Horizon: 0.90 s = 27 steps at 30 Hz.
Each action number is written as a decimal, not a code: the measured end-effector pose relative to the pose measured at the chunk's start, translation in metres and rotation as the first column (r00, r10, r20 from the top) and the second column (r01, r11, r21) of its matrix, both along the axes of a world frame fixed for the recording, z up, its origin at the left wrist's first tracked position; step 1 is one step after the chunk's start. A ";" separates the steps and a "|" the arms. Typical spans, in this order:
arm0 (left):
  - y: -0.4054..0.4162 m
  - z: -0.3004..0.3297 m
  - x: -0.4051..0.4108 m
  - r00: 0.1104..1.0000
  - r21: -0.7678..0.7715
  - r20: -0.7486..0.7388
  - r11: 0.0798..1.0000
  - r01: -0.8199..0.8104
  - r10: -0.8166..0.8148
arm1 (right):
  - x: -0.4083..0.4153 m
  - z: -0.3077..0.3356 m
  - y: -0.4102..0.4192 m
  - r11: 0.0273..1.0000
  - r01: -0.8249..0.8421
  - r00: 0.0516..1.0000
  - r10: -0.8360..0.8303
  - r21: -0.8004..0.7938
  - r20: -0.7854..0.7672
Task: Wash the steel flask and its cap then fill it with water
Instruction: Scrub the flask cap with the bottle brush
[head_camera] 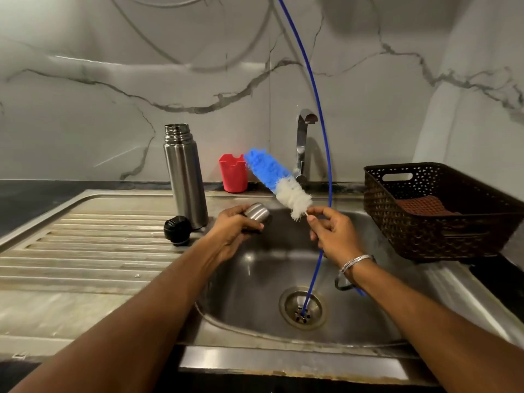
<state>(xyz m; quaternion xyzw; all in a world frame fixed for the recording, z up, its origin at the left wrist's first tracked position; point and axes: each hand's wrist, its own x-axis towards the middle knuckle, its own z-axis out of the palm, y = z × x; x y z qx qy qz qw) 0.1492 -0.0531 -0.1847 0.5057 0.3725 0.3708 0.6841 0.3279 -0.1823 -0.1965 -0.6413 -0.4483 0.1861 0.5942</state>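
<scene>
Standing open-mouthed on the steel drainboard of the counter (85,251), right at the left rim of the sink (255,279), the steel flask (185,177) is the largest task piece; it looks rigid and probably moderately heavy for its size, with a smooth polished wall that would turn slippery when wet, so a full wrap around the mid-body seems the safest hold, not the threaded neck. Nothing shows whether it holds any water. At the right edge of the counter sits a brown woven basket (411,222) with a reddish cloth (425,205) lying inside. The sink basin looks dry, with a thin blue hose (320,114) dropping into its drain, and no water runs from the tap (303,143). Behind the sink's back rim stands a small red cup (233,174); its contents are hidden. The bottle brush (279,184), soft-bristled on a thin stem, is light and springy; the right hand (331,234) pinches it just below the bristles in a narrow grip. The left hand (235,231) wraps the steel cap (256,214) over the basin, a small, light, stiff shell best held around its side. A black stopper (177,230) rests on the drainboard, touching or just beside the flask's base.
</scene>
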 end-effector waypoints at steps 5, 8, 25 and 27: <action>-0.008 -0.002 0.005 0.995 -0.016 0.083 0.998 -0.054 0.055 | -0.009 -0.001 0.000 0.999 -0.022 0.999 0.020 0.033 0.049; -0.012 -0.002 0.009 0.989 0.014 0.117 0.996 -0.087 0.085 | -0.011 0.000 -0.003 0.997 -0.023 0.963 0.003 0.072 0.268; -0.016 0.006 0.004 0.986 0.085 0.129 0.989 -0.119 0.107 | -0.028 -0.003 -0.005 1.000 0.022 0.845 -0.013 -0.010 0.535; -0.019 0.007 0.009 0.997 0.165 0.061 0.984 -0.065 0.056 | -0.026 -0.001 -0.004 0.997 0.074 0.828 -0.062 0.002 0.557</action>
